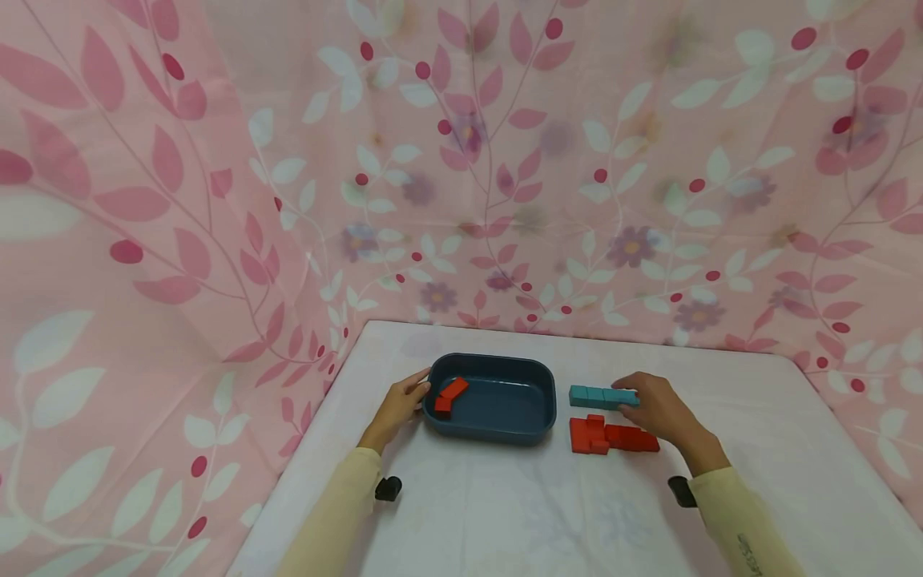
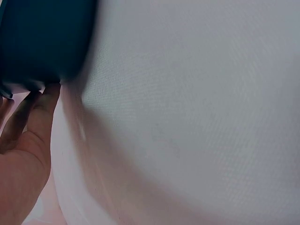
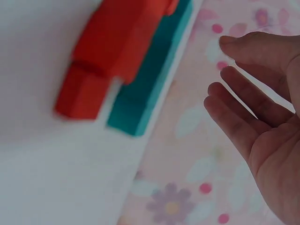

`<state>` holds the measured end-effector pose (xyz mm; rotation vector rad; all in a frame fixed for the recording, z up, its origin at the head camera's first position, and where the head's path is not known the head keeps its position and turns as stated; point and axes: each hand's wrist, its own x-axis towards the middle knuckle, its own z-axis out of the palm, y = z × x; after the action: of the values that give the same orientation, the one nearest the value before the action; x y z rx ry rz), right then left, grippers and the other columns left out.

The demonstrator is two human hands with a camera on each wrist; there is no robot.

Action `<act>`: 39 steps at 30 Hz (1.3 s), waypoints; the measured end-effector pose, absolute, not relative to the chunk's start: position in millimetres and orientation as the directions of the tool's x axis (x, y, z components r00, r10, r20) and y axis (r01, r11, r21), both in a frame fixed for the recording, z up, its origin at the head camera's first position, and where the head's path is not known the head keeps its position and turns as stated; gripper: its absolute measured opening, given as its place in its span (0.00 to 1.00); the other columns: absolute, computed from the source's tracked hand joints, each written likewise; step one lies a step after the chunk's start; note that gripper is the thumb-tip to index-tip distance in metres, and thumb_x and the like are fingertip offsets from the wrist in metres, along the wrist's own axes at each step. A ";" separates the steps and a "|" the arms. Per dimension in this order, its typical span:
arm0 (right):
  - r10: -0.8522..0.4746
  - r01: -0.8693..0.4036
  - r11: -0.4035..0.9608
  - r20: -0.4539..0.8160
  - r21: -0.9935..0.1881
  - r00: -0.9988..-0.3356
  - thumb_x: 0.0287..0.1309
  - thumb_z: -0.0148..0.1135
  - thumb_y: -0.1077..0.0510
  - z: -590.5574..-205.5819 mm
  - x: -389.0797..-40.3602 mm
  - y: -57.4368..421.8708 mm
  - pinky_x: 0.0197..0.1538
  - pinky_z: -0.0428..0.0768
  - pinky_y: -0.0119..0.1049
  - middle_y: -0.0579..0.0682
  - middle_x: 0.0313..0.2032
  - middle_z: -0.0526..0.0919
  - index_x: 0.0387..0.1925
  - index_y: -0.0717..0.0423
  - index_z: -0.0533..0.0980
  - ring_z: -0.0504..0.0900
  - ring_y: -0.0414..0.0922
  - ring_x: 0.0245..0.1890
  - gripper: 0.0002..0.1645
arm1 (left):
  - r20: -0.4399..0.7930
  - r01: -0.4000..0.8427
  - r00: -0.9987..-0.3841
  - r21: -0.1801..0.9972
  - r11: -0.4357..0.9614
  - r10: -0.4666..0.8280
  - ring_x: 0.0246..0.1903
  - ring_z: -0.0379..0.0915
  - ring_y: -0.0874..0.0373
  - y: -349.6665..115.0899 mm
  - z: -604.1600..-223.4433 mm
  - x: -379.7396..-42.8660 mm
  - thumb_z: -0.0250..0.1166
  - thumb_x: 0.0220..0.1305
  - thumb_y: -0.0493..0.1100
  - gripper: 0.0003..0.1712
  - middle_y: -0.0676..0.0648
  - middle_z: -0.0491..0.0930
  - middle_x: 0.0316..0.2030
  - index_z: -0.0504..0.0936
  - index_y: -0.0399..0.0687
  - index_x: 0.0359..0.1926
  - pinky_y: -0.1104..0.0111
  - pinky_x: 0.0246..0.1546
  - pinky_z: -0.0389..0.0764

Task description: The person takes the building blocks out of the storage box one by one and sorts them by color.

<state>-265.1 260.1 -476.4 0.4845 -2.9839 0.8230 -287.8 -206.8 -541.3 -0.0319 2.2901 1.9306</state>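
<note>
My left hand point(image 1: 395, 407) is at the left end of a dark blue tray point(image 1: 497, 437), its fingers touching the outer wall. The left wrist view shows those fairly straight fingers point(image 2: 41, 112) against the tray point(image 2: 44, 42). Inside the tray lie red blocks point(image 1: 454, 389), near its left end. My right hand point(image 1: 658, 407) is over the right end of a row of teal blocks point(image 1: 595, 397). In the right wrist view, the hand point(image 3: 267, 112) has spread, loosely bent fingers, apart from the teal row point(image 3: 136, 110) and holding nothing.
A group of red blocks point(image 1: 597, 437), some raised on others, lies just in front of the teal row. All this stands on a white-covered table point(image 1: 505, 513). Pink floral cloth point(image 1: 490, 200) hangs behind the table and on its left.
</note>
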 end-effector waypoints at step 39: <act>-0.736 -0.673 0.676 -0.226 -0.301 -0.638 0.57 0.62 0.71 -498.8 -314.4 10.6 0.56 0.77 0.47 0.43 0.68 0.66 0.71 0.39 0.64 0.61 0.53 0.65 0.44 | -0.104 -0.090 -0.989 0.988 0.125 0.106 0.53 0.76 0.48 -207.0 -538.7 -283.9 0.54 0.74 0.42 0.26 0.36 0.73 0.61 0.67 0.50 0.71 0.57 0.47 0.80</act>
<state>-314.4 10.6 -498.8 1.3801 -3.1736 0.3338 -283.9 -207.0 -538.7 0.0156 2.2405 1.9850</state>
